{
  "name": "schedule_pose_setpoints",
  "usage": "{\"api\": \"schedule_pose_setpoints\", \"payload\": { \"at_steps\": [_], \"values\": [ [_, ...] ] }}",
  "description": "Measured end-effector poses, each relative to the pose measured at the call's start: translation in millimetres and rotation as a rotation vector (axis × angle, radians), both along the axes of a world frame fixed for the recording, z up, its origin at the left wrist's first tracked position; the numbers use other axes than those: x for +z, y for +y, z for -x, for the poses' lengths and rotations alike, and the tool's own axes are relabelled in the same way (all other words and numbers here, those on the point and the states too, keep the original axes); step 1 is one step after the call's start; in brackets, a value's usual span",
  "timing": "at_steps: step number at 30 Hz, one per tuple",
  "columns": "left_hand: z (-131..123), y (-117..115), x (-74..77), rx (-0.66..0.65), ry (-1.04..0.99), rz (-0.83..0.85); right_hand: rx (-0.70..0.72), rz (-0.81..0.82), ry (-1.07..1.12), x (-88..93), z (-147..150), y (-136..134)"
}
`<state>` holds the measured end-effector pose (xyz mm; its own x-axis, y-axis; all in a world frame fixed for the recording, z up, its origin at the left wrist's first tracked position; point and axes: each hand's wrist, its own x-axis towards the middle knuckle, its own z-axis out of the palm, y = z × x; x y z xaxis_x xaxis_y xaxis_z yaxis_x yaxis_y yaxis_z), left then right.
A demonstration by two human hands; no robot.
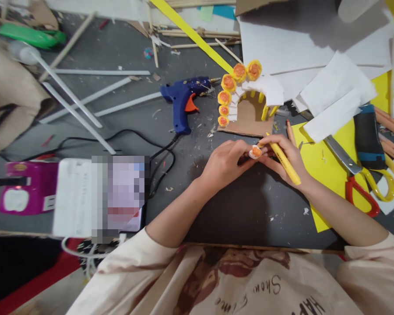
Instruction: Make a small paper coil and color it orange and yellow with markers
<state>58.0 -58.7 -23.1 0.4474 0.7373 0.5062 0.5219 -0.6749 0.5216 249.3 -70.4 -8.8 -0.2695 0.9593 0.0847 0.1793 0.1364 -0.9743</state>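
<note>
Between the fingers of my left hand [225, 164] is a small paper flower [255, 152] with an orange centre and a white rim. My right hand [287, 157] grips a yellow marker [284, 159], its thick end pointing down towards my wrist and its upper end near the flower. The fingertips of both hands meet around the flower. Just beyond them stands a white paper arch [241, 94] on a brown cardboard base [246, 127]. Several yellow-and-orange flowers [229, 82] line the arch's left side and top.
A blue glue gun [180, 103] lies left of the arch, its black cord trailing. White glue sticks [128, 104] are further left. A phone [131, 194] and white box [72, 197] sit front left. Scissors [354, 175] rest on yellow paper [321, 188] at right.
</note>
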Motion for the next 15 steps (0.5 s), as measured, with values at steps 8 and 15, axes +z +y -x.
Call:
{"api": "schedule_pose_setpoints", "payload": {
  "at_steps": [8,15],
  "values": [
    [1.0,2.2,0.8,-0.040,0.039,-0.033,-0.005,-0.059,0.008,-2.6,-1.0,-1.2],
    [2.6,3.8,1.1,-0.082,0.025,-0.003,-0.017,-0.042,-0.051,-4.0,-3.2,-2.3]
  ]
}}
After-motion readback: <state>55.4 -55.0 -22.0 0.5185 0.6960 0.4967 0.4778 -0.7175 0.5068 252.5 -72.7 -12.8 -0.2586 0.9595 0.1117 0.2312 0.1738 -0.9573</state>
